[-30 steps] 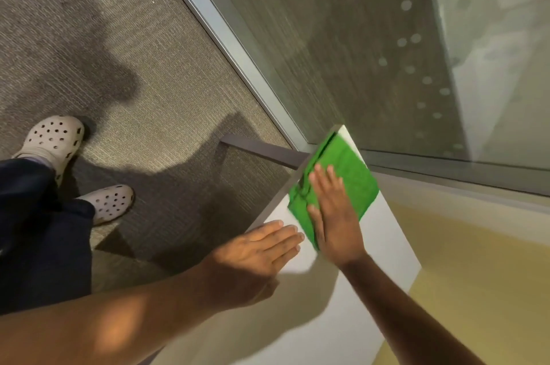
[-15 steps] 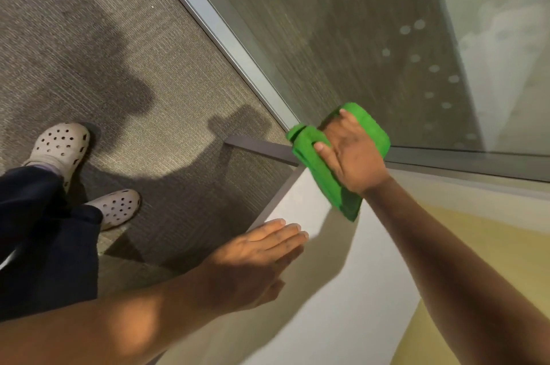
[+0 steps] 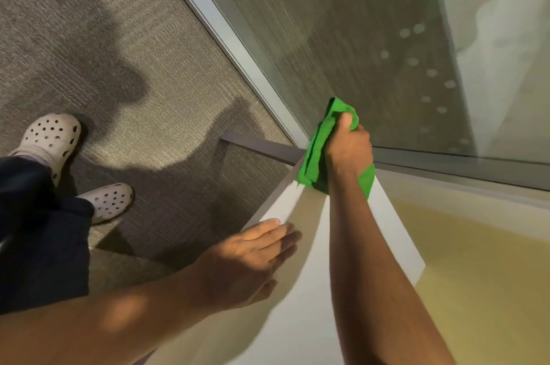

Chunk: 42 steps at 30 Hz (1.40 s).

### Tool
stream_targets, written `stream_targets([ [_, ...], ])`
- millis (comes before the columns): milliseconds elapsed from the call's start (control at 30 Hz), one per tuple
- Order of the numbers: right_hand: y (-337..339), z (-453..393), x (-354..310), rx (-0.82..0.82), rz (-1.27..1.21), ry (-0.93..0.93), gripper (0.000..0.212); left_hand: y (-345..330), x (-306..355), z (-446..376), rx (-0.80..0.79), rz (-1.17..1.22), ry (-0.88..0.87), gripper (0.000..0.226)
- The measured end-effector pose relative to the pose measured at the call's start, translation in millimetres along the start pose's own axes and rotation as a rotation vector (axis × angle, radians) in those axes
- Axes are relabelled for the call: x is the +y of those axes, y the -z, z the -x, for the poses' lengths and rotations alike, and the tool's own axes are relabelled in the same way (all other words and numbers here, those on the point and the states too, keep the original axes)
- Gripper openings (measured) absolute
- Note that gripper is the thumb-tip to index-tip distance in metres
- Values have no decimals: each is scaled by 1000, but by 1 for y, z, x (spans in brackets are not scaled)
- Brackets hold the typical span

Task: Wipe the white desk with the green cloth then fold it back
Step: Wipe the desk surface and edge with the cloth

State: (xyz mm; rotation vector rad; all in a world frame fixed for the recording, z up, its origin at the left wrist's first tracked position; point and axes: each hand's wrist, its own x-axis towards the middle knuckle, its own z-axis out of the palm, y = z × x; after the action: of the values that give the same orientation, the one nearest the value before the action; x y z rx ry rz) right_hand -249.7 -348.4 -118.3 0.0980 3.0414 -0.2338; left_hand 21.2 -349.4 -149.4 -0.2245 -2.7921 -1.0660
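The green cloth (image 3: 315, 156) hangs bunched from my right hand (image 3: 348, 147), which grips its upper part above the far corner of the white desk (image 3: 300, 299). The cloth's lower edge reaches down to the desk corner; I cannot tell whether it touches. My left hand (image 3: 250, 260) lies flat, fingers together, on the desk's left edge, holding nothing. My right forearm crosses over the desk top and hides part of it.
A glass wall with a metal frame (image 3: 226, 25) runs diagonally just behind the desk corner. Grey carpet (image 3: 119, 52) lies to the left, with my two feet in perforated clogs (image 3: 50, 135). A yellowish surface (image 3: 476, 275) borders the desk on the right.
My right hand went from pressing the cloth flat on the desk corner to gathering it and lifting it up, gripped. My left hand stayed flat on the desk edge.
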Motion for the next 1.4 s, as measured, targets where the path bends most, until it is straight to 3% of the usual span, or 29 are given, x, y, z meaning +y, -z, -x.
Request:
stream_targets([
  [167,9,-8,19,-226,-86,438,21,-3,1,0,-34,53,26,67],
  [300,12,-22,32,-341,37,865,37,-1,1,-1,-55,82,39,71],
  [367,10,-28,34,-319,49,843,35,2,1,-3,-51,83,45,73],
  [533,5,-26,24,-113,82,109,53,6,2,-3,-47,65,37,69],
  [633,5,-17,15,-8,47,-96,57,2,0,0,-35,36,22,66],
  [733,-1,-10,19,-1,63,139,59,-2,1,-2,-57,-15,-13,66],
  [833,1,-2,34,-91,41,506,58,-6,2,-4,-80,-41,-17,65],
  [933,4,6,51,-178,97,761,53,-12,-3,-5,-96,-79,-40,66],
  [1167,12,64,83,-290,89,961,52,-12,0,-6,-101,-121,-29,71],
  [1300,15,23,75,-263,172,1127,49,-15,-3,-5,-96,-149,-46,68],
  [1400,17,-13,56,-218,247,1124,46,-15,-6,-6,-91,-146,-84,61],
])
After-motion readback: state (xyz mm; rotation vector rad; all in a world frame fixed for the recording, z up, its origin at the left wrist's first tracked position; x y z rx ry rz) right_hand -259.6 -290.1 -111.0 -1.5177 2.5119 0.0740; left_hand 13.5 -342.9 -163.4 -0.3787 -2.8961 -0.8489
